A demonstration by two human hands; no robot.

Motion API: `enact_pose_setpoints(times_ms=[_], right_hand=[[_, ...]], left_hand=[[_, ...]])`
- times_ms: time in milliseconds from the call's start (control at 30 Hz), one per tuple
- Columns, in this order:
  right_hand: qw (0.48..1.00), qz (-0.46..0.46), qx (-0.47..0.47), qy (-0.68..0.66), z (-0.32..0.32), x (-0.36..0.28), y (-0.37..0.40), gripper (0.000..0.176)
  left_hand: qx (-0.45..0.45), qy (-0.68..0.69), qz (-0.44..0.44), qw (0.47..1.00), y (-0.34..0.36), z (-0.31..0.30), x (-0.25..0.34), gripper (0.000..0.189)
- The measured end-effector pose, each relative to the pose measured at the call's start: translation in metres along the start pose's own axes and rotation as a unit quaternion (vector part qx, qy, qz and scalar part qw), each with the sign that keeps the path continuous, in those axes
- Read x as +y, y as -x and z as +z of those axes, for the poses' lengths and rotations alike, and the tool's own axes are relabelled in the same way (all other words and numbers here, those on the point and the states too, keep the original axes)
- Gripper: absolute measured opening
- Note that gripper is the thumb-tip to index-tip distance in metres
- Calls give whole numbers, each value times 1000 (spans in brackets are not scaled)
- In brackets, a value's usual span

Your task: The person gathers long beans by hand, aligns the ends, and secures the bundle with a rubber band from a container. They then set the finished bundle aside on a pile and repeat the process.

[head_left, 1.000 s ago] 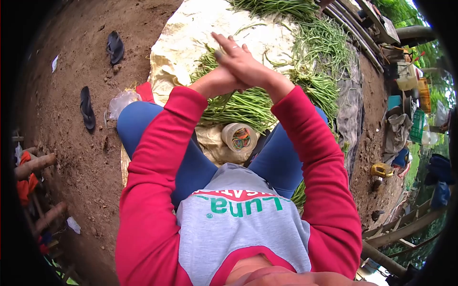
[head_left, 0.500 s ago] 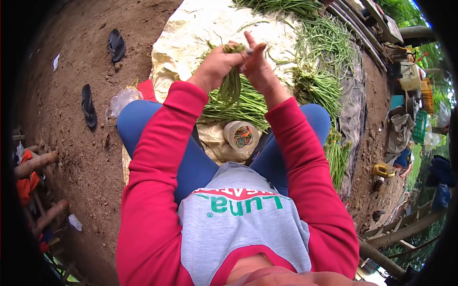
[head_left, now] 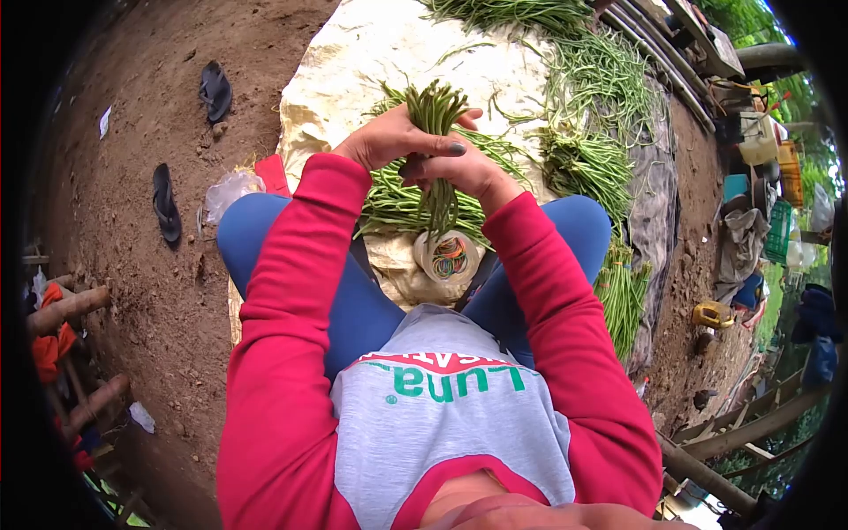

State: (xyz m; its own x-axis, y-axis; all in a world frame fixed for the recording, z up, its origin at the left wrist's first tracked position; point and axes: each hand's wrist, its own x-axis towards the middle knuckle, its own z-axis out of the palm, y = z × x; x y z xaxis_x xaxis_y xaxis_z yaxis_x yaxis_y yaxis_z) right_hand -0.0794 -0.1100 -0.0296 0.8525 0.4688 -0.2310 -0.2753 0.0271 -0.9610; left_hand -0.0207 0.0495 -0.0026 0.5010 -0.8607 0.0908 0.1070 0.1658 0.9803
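A bundle of long green beans (head_left: 435,108) stands upright between my two hands, its lower ends hanging over the tub. My left hand (head_left: 395,138) is wrapped round the bundle, thumb across its front. From the other side my right hand (head_left: 455,168) closes on the same bundle, just below the left thumb. Beneath the hands lies a pile of long beans (head_left: 393,205). Between my knees stands a small white tub (head_left: 424,256) with coloured rubber bands (head_left: 450,256) in it.
More beans (head_left: 592,168) lie in heaps at the right of the pale sheet (head_left: 336,88). Tied beans (head_left: 624,296) are beside my right knee. Two dark sandals (head_left: 165,203), a plastic bag (head_left: 231,193) and a red piece (head_left: 273,174) lie at the left.
The bundle, earlier blurred and angled in my left hand, now stands upright. My right hand, whose fingers were extended above, has come down and closed round it.
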Motion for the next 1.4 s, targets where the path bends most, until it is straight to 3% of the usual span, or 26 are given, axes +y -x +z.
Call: enact_pose_setpoints(times_ms=[67,133,167,200,267,300,333,400,467,533,633,667,733,767,800,867,900,933,1000,1033,1067,1167,1200,1267,1333,1400], right_hand=[[999,22,11,31,7,-6,3,32],[975,-32,62,211,16,-23,12,36],[963,90,19,253,16,-41,14,44],[939,50,57,335,4,-19,18,54],[866,-9,84,493,-12,-2,24,62],[841,88,109,522,-19,-2,36,60],[844,83,109,518,-29,12,46,49],[870,191,25,454,-17,21,64,26],[818,219,-92,524,6,44,72,17],[758,221,-127,600,31,92,78,22],[758,151,-83,628,34,228,72,22],[759,151,-83,627,34,235,68,22],[706,208,-138,663,32,241,64,28],[676,228,-193,674,38,199,57,30],[673,226,-191,678,39,182,58,30],[744,148,-128,638,41,167,71,23],[759,165,-76,625,43,181,75,21],[759,164,-79,625,44,185,80,21],[689,152,-81,704,43,190,90,30],[731,111,-26,672,44,184,96,24],[730,111,-27,674,43,177,99,24],[796,142,27,588,40,138,105,12],[794,162,30,585,37,131,105,14],[838,173,70,513,36,118,107,18],[838,208,40,503,35,127,105,22],[760,177,-115,615,41,149,99,29]], left_hand=[[41,-22,-27,999,-1,8,-5,59],[76,-18,-83,994,0,13,-9,52],[105,24,-66,992,0,18,-11,46],[101,26,-71,992,0,17,-12,46],[223,-172,9,960,2,16,-3,43],[229,-117,-30,966,5,12,3,41],[235,-64,-66,968,6,7,8,39],[258,-99,8,961,3,-4,2,27],[265,-129,11,955,2,-1,6,27],[271,-133,2,953,-1,1,0,28],[284,-129,-15,950,-5,11,3,29],[292,-119,-20,949,-5,14,5,30],[285,-100,-9,953,-7,14,1,32],[289,-119,-21,950,-7,14,1,32],[295,-139,-33,945,-8,11,0,33],[282,-113,-4,953,-7,7,-5,34],[278,-102,-17,955,-6,7,-5,35],[274,-91,-30,957,-4,8,-5,35],[281,-60,-42,957,0,8,-6,36],[284,-52,-45,956,2,9,-3,36],[287,-44,-47,956,4,9,-1,37],[287,-31,-36,957,8,7,-1,39],[289,-31,-36,956,10,6,-1,39],[285,-111,-85,948,11,1,-2,40],[276,-119,-84,950,12,2,0,42],[273,-127,-100,948,11,9,8,44]])
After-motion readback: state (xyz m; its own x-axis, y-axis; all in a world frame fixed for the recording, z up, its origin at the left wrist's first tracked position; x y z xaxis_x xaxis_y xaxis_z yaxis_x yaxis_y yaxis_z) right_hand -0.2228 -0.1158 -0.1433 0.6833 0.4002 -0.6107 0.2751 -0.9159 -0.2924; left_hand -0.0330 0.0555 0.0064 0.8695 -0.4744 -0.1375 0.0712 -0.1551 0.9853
